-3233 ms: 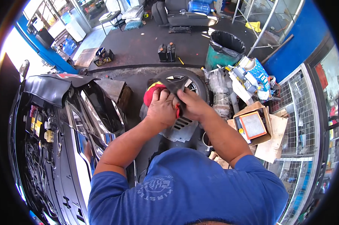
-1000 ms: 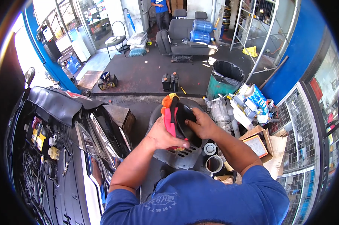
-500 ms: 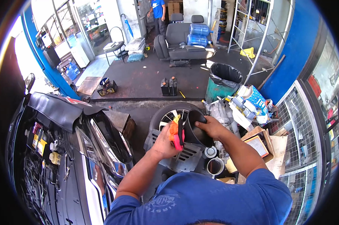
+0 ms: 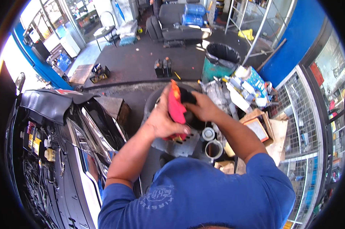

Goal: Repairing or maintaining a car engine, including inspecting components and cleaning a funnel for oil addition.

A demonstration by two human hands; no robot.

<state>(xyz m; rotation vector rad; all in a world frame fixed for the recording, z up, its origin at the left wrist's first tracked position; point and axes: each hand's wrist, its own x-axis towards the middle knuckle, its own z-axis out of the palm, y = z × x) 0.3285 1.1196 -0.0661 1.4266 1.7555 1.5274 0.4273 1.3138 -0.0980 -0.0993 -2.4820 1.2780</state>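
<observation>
A pink and orange cloth (image 4: 175,107) is bunched in my left hand (image 4: 160,121), pressed against a black cylindrical vessel (image 4: 196,123). My right hand (image 4: 203,108) grips the vessel's other side, its fingers partly hidden. Both hands are above a tyre (image 4: 149,100) and a grey slotted metal plate (image 4: 178,148). To the right of the plate are a white-rimmed jug (image 4: 214,149) with dark liquid inside and a round whitish container (image 4: 208,134).
An open car engine bay (image 4: 42,168) fills the left side. A green bin (image 4: 212,71) with a black liner, a cardboard box (image 4: 269,133) and piled bottles and packages (image 4: 243,89) are at right. Beyond are two black bottles (image 4: 163,67) and a car seat (image 4: 180,32).
The cloth has come up against the black vessel, which has tilted so its open mouth no longer shows. My left hand has turned and spread over the cloth. The whole view has shifted slightly.
</observation>
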